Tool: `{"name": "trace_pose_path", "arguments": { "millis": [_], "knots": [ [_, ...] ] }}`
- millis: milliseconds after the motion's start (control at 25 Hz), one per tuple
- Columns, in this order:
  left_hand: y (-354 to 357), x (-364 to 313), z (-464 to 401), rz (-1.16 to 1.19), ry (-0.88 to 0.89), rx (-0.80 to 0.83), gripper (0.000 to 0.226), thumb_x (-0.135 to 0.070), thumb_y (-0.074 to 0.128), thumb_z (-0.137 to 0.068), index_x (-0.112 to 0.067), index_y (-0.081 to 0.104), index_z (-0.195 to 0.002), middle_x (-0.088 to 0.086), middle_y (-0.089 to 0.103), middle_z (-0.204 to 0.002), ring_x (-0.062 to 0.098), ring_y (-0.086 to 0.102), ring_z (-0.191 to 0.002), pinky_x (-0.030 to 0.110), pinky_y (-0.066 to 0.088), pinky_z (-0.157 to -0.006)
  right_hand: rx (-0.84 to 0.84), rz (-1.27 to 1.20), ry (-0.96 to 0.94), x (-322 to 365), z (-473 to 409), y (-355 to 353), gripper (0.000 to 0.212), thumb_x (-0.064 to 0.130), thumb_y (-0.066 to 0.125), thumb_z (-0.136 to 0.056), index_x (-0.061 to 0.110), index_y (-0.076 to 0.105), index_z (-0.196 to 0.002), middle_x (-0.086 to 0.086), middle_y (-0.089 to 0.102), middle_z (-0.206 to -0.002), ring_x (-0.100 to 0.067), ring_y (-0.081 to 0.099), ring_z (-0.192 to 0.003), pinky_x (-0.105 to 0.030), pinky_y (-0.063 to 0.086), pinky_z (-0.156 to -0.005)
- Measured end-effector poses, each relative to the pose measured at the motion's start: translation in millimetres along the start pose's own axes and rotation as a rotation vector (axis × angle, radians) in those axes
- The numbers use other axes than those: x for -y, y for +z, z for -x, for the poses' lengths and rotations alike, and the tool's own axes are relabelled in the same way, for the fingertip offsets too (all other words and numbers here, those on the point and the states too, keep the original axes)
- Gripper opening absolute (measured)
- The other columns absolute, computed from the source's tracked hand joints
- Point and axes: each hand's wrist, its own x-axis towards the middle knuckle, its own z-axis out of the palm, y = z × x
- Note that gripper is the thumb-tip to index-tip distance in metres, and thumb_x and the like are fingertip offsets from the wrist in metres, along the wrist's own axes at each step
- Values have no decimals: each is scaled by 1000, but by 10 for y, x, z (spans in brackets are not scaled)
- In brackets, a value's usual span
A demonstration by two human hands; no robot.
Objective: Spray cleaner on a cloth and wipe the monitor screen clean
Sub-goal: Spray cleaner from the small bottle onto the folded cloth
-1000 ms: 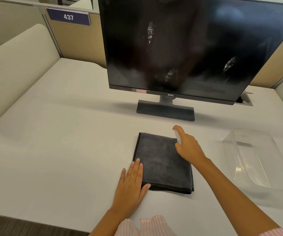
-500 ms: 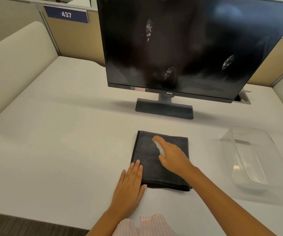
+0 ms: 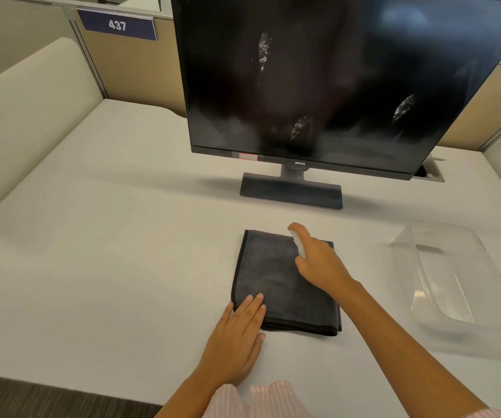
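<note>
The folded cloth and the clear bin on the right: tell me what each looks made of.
Folded cloth: soft dark grey fabric, likely microfibre; matte, slightly fuzzy nap with a stitched edge and stacked folded layers.
Clear bin: probably rigid transparent plastic; the desk shows through its walls, and its rounded corners catch glossy highlights.

Your right hand hides most of the spray bottle; only a pale sliver shows, so its nozzle can't be told. The monitor is cut off at the top edge, and your right forearm covers the cloth's right edge.
</note>
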Motion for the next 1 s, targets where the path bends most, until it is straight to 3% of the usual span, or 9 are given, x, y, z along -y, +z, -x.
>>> {"name": "trace_pose_path", "arguments": {
  "millis": [120, 240, 320, 440, 520, 600, 680, 840, 1000],
  "knots": [
    [5, -98, -152, -14, 54, -10, 52, -38, 21, -99, -15, 54, -131, 0, 50, -139, 17, 46, -128, 42, 37, -103, 41, -16, 88, -117, 114, -29, 58, 20, 47, -96, 30, 19, -145, -6, 58, -126, -19, 63, -97, -28, 50, -85],
    [17, -220, -334, -36, 91, 22, 47, -38, 35, -95, -15, 54, -131, 0, 50, -139, 18, 46, -129, 44, 35, -104, -12, -183, 152, -226, 266, -14, 59, 28, 53, -94, 30, 18, -142, 1, 56, -119, -15, 61, -86, -25, 52, -77],
    [29, -295, -453, -58, 121, 49, 46, -39, 40, -94, -15, 54, -131, 1, 49, -140, 19, 46, -129, 44, 32, -104, -78, -290, 263, -266, 332, -58, 44, 39, 54, -92, 28, 27, -125, 5, 51, -105, -15, 60, -76, -20, 53, -57],
    [55, -369, -644, -83, 135, 104, 51, -40, 30, -96, -13, 49, -135, 4, 43, -145, 21, 40, -134, 44, 26, -108, -171, -416, 361, -344, 369, -193, 25, 40, 49, -94, 24, 32, -104, -1, 54, -90, -14, 57, -63, -14, 48, -47],
    [92, -386, -780, -104, 131, 129, 56, -43, 20, -98, -14, 33, -144, 3, 26, -154, 21, 21, -142, 41, 8, -113, -223, -439, 355, -407, 379, -336, 20, 36, 50, -94, 22, 37, -100, -2, 54, -91, -14, 58, -65, -11, 44, -49],
    [176, -389, -877, -103, 113, 151, 58, -46, 14, -98, -17, 14, -149, -1, 6, -158, 19, 1, -145, 36, -8, -112, -264, -403, 328, -490, 381, -503, 21, 33, 56, -92, 18, 46, -102, -1, 52, -100, -15, 58, -80, -16, 44, -64],
    [230, -401, -922, -124, 89, 154, 59, -46, 13, -98, -18, 9, -149, -2, 1, -159, 19, -4, -145, 37, -10, -112, -293, -344, 302, -593, 372, -689, 26, 31, 63, -87, 15, 55, -105, 1, 48, -108, -15, 53, -92, -19, 41, -75],
    [182, -456, -885, -151, 69, 121, 55, -42, 28, -94, -13, 44, -138, 4, 40, -147, 24, 37, -135, 46, 29, -107, -241, -261, 266, -797, 319, -1094, 17, 22, 70, -82, 18, 66, -98, 1, 56, -101, -16, 56, -89, -12, 40, -66],
    [177, -451, -873, -145, 73, 101, 54, -41, 31, -93, -13, 50, -134, 3, 46, -143, 24, 43, -131, 48, 36, -102, -132, -72, 302, -961, 216, -1358, 20, 12, 71, -81, 18, 65, -99, -6, 60, -107, -20, 57, -86, -20, 45, -72]
  ]
}}
